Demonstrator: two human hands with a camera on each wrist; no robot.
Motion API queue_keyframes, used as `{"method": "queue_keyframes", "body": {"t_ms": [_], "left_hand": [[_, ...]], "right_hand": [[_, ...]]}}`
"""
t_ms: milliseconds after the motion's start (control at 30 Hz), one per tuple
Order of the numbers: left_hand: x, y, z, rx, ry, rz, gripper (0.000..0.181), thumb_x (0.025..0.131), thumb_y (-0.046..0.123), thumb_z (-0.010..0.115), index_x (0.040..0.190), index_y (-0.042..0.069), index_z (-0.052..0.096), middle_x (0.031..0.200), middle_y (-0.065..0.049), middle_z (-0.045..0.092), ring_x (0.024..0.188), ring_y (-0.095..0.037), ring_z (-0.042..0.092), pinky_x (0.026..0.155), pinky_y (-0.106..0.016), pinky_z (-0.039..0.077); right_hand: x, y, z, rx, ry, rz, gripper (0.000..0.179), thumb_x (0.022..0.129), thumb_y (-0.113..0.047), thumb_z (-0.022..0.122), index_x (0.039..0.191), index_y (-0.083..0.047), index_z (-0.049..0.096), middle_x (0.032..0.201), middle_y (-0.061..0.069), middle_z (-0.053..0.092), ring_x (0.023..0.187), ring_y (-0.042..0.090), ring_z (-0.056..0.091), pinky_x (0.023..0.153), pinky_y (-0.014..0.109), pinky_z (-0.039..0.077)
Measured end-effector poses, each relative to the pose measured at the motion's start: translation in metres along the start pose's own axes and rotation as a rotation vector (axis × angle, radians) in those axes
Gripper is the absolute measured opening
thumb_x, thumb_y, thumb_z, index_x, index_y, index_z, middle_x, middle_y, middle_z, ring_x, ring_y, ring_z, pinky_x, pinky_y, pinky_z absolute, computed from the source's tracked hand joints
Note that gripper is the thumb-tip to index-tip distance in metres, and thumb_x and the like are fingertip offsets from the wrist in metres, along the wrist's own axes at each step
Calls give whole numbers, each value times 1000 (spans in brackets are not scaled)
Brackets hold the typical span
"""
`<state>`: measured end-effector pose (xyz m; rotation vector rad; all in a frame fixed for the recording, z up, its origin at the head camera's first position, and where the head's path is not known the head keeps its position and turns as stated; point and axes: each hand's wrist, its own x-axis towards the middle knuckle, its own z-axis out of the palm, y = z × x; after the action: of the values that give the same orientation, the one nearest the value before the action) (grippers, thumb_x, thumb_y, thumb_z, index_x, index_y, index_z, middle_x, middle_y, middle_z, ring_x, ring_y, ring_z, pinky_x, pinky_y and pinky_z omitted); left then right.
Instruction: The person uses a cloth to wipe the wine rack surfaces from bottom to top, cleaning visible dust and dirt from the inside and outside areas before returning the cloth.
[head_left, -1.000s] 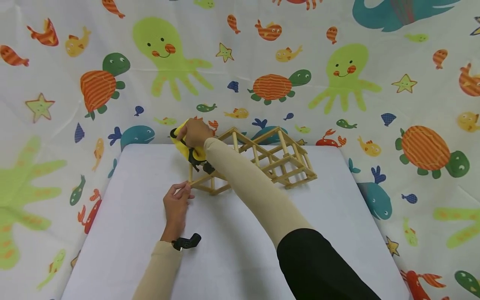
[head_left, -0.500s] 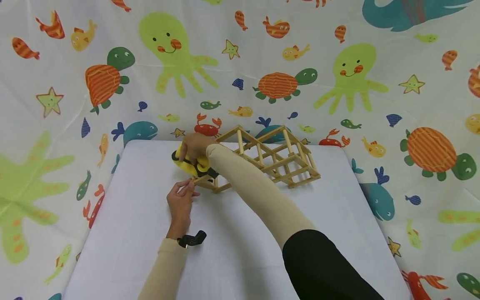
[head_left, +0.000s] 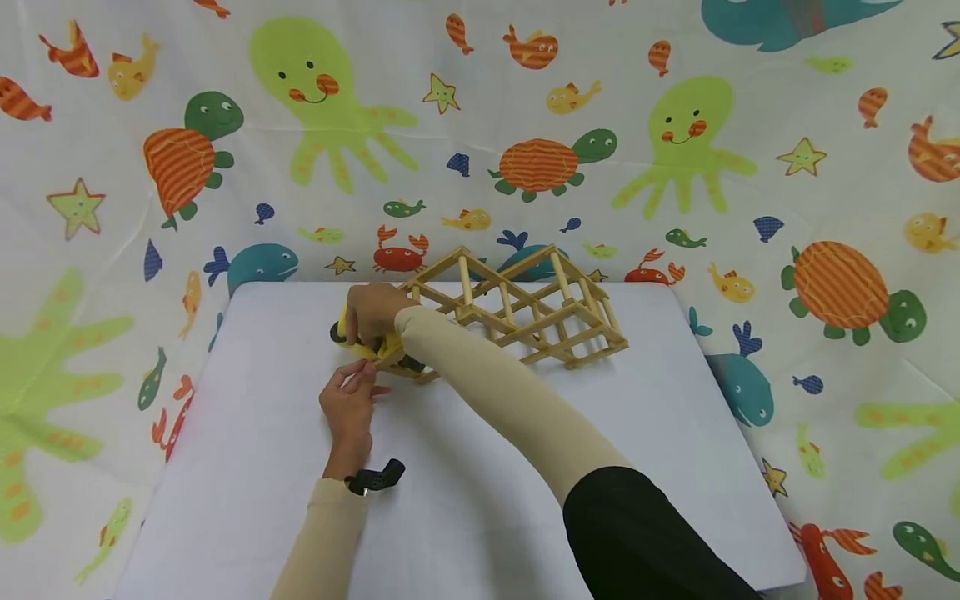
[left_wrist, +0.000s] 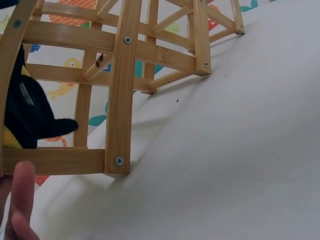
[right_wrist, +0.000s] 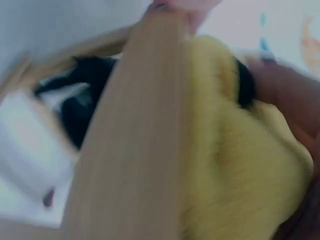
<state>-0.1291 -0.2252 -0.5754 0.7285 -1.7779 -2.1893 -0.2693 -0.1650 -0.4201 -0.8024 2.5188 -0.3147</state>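
Observation:
A folding wooden rack (head_left: pixel 465 283) of crossed slats and round rods stands near the table's back edge. In the head view my right hand (head_left: pixel 375 310) grips a soft, fuzzy yellow and black cloth item (right_wrist: pixel 240 170) at the rack's left end. Its black part (left_wrist: pixel 35 110) shows through the slats in the left wrist view, inside the end cell. My left hand (head_left: pixel 350 408) pinches the rack's lower left corner, with a finger against the bottom slat (left_wrist: pixel 60 161). The item's exact kind cannot be made out; the right hand and sleeve hide much of it.
The white tabletop (head_left: pixel 465 492) extends in front of the rack. Behind it hangs a curtain (head_left: pixel 495 100) printed with sea animals. A black wrist strap with a small device (head_left: pixel 375 477) sits on the left wrist.
My right hand has come down with the yellow and black item, which has moved lower into the rack's left end. The left hand keeps its hold on the corner.

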Motion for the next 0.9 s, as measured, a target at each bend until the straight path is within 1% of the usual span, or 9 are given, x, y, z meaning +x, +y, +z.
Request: {"method": "queue_keyframes", "body": {"t_ms": [100, 200, 300, 400, 500, 600, 700, 767, 900], "left_hand": [[1, 0, 0, 7, 2, 1, 43, 93, 44, 78, 123, 14, 71, 102, 13, 82, 69, -11, 76, 69, -24, 58], [2, -2, 1, 4, 10, 10, 43, 93, 45, 78, 122, 15, 71, 100, 14, 82, 67, -11, 75, 66, -23, 55], [3, -2, 2, -8, 28, 0, 40, 92, 44, 80, 118, 15, 72, 98, 14, 82, 66, -11, 75, 63, -23, 55], [2, -2, 3, -5, 40, -26, 36, 92, 43, 80, 115, 16, 70, 97, 13, 82, 66, -11, 74, 64, -22, 57], [1, -2, 3, 6, 40, -30, 30, 96, 38, 79, 114, 16, 69, 99, 10, 83, 67, -12, 74, 65, -23, 59], [-1, -4, 1, 77, 40, -3, 24, 100, 31, 76, 118, 17, 69, 101, 2, 82, 71, -12, 73, 66, -22, 57], [-3, -4, -1, 168, 40, 20, 23, 103, 23, 73, 124, 17, 68, 102, -4, 80, 75, -11, 73, 68, -21, 55], [-2, -3, -4, 213, 40, 14, 26, 103, 23, 72, 128, 18, 68, 97, 0, 80, 77, -11, 72, 69, -20, 55], [2, 0, -6, 207, 20, -4, 21, 105, 19, 67, 126, 18, 67, 90, 14, 78, 76, -8, 69, 68, -18, 55]], "right_hand": [[-5, 0, 0, 36, 39, -5, 25, 87, -2, 81, 91, -26, 86, 109, -13, 76, 96, 11, 62, 72, 23, 53], [-8, 0, 3, -2, 115, -25, 24, 92, -7, 78, 97, -28, 87, 108, -15, 78, 93, 9, 62, 72, 23, 51], [-11, -1, 3, -1, 75, -30, 23, 91, -8, 80, 97, -29, 87, 106, -15, 78, 93, 9, 62, 74, 23, 50], [-18, -3, -4, 117, 0, -20, 25, 86, -6, 86, 91, -30, 87, 112, -15, 74, 99, 9, 60, 75, 22, 53], [-31, -3, -14, 320, 11, -40, 27, 85, -4, 87, 92, -30, 87, 121, -13, 70, 106, 9, 58, 75, 19, 56], [-46, -2, -24, 484, 53, -135, 26, 86, -9, 89, 100, -31, 87, 129, -13, 68, 114, 5, 56, 80, 18, 57], [-71, 1, -33, 585, 81, -232, 26, 88, -12, 88, 107, -29, 86, 133, -13, 69, 119, 2, 55, 85, 17, 57], [-90, 6, -36, 629, 98, -269, 27, 89, -12, 87, 110, -28, 86, 132, -14, 70, 122, 1, 54, 88, 17, 58], [-128, 26, -32, 635, 197, -315, 26, 91, -13, 86, 111, -29, 85, 128, -12, 74, 120, 3, 59, 88, 18, 59]]}}
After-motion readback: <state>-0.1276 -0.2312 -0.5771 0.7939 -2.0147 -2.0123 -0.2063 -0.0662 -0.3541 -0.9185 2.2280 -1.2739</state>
